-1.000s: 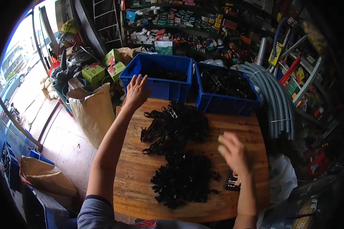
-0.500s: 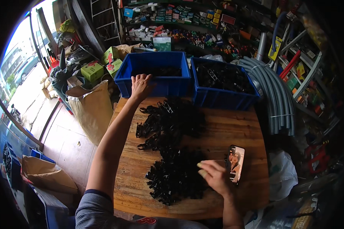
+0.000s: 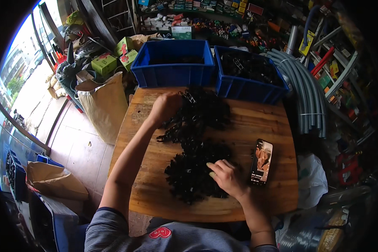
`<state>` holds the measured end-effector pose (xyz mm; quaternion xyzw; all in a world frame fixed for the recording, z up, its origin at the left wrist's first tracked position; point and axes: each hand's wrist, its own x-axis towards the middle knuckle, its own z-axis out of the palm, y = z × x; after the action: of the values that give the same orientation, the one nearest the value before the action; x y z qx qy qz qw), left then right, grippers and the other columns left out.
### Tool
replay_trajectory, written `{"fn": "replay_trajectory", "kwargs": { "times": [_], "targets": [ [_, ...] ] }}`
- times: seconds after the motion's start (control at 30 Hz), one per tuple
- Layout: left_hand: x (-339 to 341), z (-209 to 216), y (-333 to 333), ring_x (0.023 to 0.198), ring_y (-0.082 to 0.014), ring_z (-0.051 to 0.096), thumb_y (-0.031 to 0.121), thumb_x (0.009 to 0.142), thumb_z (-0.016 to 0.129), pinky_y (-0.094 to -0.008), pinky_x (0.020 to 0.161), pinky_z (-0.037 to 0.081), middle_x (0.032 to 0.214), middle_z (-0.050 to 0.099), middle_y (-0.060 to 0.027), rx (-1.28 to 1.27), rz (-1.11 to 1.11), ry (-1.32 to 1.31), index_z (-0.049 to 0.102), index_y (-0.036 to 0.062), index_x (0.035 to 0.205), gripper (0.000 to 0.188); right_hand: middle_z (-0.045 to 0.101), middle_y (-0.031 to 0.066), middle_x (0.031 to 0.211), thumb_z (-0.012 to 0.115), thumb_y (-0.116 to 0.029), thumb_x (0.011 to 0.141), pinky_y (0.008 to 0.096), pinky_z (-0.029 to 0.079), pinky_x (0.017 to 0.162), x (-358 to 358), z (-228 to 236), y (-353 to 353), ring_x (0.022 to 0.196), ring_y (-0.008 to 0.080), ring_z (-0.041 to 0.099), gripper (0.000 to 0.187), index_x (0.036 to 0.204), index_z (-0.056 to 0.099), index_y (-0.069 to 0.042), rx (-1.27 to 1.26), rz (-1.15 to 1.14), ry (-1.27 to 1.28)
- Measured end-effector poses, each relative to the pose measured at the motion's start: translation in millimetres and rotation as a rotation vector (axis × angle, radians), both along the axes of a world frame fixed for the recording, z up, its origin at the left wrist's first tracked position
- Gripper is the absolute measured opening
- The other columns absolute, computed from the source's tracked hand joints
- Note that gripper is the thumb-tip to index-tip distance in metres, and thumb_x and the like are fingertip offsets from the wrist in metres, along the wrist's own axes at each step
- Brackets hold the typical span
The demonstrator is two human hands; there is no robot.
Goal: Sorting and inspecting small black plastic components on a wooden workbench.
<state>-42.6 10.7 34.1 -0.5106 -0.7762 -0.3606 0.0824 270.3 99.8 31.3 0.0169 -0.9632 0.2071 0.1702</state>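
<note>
On the wooden table [image 3: 256,122] lies a pile of small black plastic-looking parts [image 3: 197,172], stretching from near my body toward the bins; their exact kind is too dark to make out. My left hand [image 3: 167,107] is at the far left edge of the pile, its fingers curled and partly hidden. Over the near part of the pile is my right hand [image 3: 227,176], with pale yellowish coverings on the fingertips. Its thumb and fingers are drawn together; whatever they pinch, if anything, cannot be seen.
Two blue bins [image 3: 172,76] holding black parts stand along the far table edge. A lit phone [image 3: 261,163] lies right of my right hand. Grey coiled pipes [image 3: 304,92] hang at the right, a paper sack [image 3: 105,109] stands left, and shelves of small boxes [image 3: 197,6] fill the back.
My left hand has come off the left bin's near rim and down to the far edge of the pile. My right hand has moved left onto the near pile. The view has shifted slightly.
</note>
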Motion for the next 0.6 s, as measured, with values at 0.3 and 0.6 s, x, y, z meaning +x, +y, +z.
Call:
{"fn": "replay_trajectory", "kwargs": {
  "times": [0.3,0.6],
  "targets": [
    [68,-34,-16,0.087,-0.0276,0.053,0.029,0.068,0.062,-0.0374,0.071,0.044,0.087,0.057,-0.0092,-0.282,0.044,0.296,0.059,0.0086,0.082,0.025,0.057,0.0043,0.081,0.068,-0.006,0.068,0.0294,0.048,0.067,-3,-7,-4,0.078,0.0206,0.057,0.025,0.092,0.062,-0.006,-0.024,0.073,0.070],
    [68,-33,-21,0.087,-0.0260,0.049,0.022,0.069,0.061,-0.0384,0.065,0.042,0.082,0.051,-0.0066,-0.322,-0.023,0.319,0.057,0.0096,0.084,0.020,0.061,0.0068,0.082,0.068,-0.005,0.070,0.0283,0.050,0.063,-20,10,0,0.071,0.0211,0.060,0.020,0.089,0.061,-0.005,-0.392,-0.008,0.075]
  ]
}}
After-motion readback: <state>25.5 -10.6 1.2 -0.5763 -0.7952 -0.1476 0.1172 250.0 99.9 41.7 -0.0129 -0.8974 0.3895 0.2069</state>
